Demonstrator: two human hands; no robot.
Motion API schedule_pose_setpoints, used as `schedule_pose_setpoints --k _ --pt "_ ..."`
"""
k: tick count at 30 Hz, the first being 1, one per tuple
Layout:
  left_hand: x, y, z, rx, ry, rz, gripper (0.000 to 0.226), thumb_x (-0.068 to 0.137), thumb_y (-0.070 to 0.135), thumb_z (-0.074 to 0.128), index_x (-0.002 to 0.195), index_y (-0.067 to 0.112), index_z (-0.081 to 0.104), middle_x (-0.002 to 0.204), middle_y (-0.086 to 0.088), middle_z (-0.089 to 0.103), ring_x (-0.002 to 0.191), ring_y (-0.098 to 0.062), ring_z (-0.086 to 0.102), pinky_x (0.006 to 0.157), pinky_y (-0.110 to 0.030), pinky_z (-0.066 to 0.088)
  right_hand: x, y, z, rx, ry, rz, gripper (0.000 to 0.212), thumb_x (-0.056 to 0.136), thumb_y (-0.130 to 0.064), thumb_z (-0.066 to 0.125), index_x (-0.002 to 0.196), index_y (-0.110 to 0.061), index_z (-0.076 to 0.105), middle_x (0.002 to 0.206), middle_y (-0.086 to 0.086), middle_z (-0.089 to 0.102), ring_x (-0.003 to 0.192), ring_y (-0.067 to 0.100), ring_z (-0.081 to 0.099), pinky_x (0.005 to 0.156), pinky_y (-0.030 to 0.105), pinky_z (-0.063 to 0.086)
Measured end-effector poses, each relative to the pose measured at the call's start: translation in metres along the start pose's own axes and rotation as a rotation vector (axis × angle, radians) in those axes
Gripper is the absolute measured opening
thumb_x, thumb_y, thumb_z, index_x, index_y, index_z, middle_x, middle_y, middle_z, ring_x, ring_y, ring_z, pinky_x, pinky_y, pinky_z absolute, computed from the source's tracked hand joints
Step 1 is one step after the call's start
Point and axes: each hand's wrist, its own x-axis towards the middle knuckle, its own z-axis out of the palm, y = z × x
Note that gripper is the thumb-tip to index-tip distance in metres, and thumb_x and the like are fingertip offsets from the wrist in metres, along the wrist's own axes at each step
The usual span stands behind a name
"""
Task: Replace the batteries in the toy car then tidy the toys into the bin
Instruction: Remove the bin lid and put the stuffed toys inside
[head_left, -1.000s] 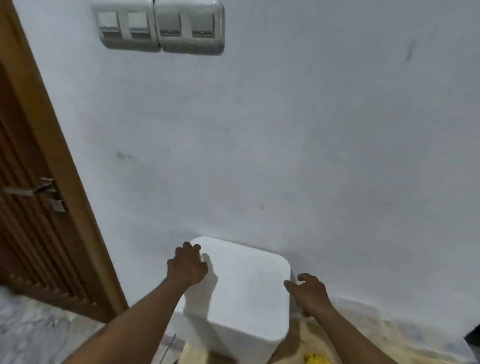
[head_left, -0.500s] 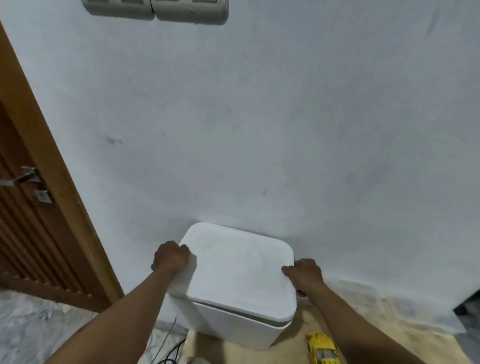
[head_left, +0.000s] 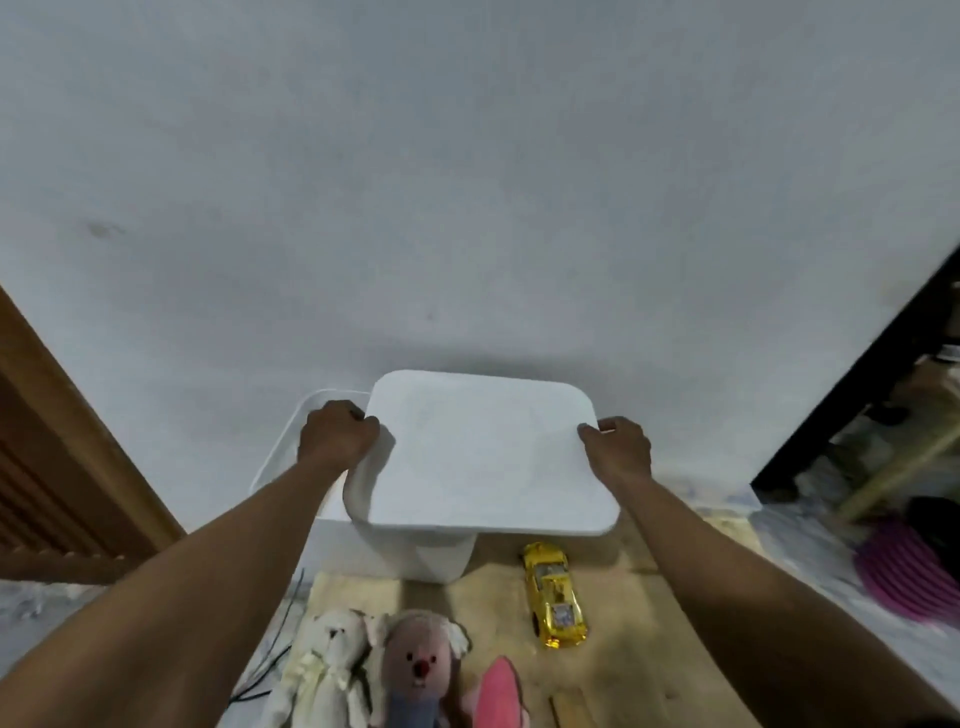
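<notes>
I hold the white square lid (head_left: 483, 457) lifted off the white bin (head_left: 291, 457) and shifted to the right, so the bin's left rim shows. My left hand (head_left: 335, 434) grips the lid's left edge. My right hand (head_left: 618, 447) grips its right edge. On the wooden board below lies the yellow toy car (head_left: 553, 595). Nearer to me lie a cream plush bear (head_left: 327, 670), a pink-faced plush doll (head_left: 418, 670) and a pink plush piece (head_left: 501, 696). The bin's inside is hidden by the lid.
The bin stands against a white wall (head_left: 467, 208). A wooden door (head_left: 47, 467) is at the left. Black cables (head_left: 280, 639) trail on the floor left of the board. A purple ribbed object (head_left: 904, 577) and cluttered dark shelving (head_left: 883, 441) are at the right.
Both hands closed on the lid's edges, then lifted it off the bin and moved it right. The view tilted down, bringing the plush toys and the whole car into sight.
</notes>
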Motion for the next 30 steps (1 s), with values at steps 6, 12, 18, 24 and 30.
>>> schedule_pose_setpoints --k 6,12,18,24,30 --pt "-0.085 0.078 0.101 -0.019 -0.227 0.143 0.027 0.082 0.028 0.055 0.093 0.006 0.066 0.090 -0.012 0.069 0.077 -0.030 0.066 0.071 -0.030 0.053 0.014 0.109 -0.113 -0.198 0.126 0.095 0.037 0.088 -0.042 0.055 0.108 -0.012 0.065 0.113 0.009 0.066 0.107 0.032 0.061 0.089 0.037 0.050" --pt "-0.178 0.137 0.213 0.066 -0.520 0.097 0.042 0.088 0.034 0.051 0.120 0.007 0.058 0.121 -0.011 0.064 0.113 -0.030 0.061 0.087 -0.033 0.050 0.018 0.248 -0.187 -0.336 0.085 0.305 0.067 0.085 -0.055 0.051 0.133 -0.009 0.054 0.133 0.015 0.058 0.117 0.036 0.057 0.097 0.043 0.047" --pt "-0.236 0.139 0.306 0.090 -0.703 -0.155 0.079 0.087 0.046 0.054 0.152 0.010 0.027 0.148 -0.014 0.045 0.130 -0.033 0.049 0.104 -0.038 0.047 0.017 0.345 -0.192 -0.376 -0.037 0.420 0.074 0.084 -0.058 0.058 0.143 -0.018 0.037 0.139 0.018 0.049 0.127 0.041 0.047 0.104 0.052 0.041" --pt "-0.268 0.123 0.347 0.031 -0.758 -0.356 0.093 0.080 0.048 0.061 0.154 0.013 0.016 0.147 -0.014 0.040 0.130 -0.035 0.046 0.104 -0.045 0.047 0.010 0.387 -0.173 -0.352 -0.104 0.473 0.075 0.085 -0.055 0.062 0.146 -0.023 0.033 0.142 0.019 0.046 0.130 0.041 0.044 0.107 0.053 0.037" --pt "-0.268 0.122 0.350 0.056 -0.745 -0.324 0.083 0.088 0.041 0.058 0.155 0.011 0.019 0.148 -0.012 0.044 0.129 -0.033 0.050 0.102 -0.042 0.050 0.017 0.402 -0.164 -0.329 -0.163 0.451 0.080 0.084 -0.052 0.064 0.149 -0.021 0.029 0.146 0.017 0.045 0.133 0.039 0.042 0.108 0.051 0.037"
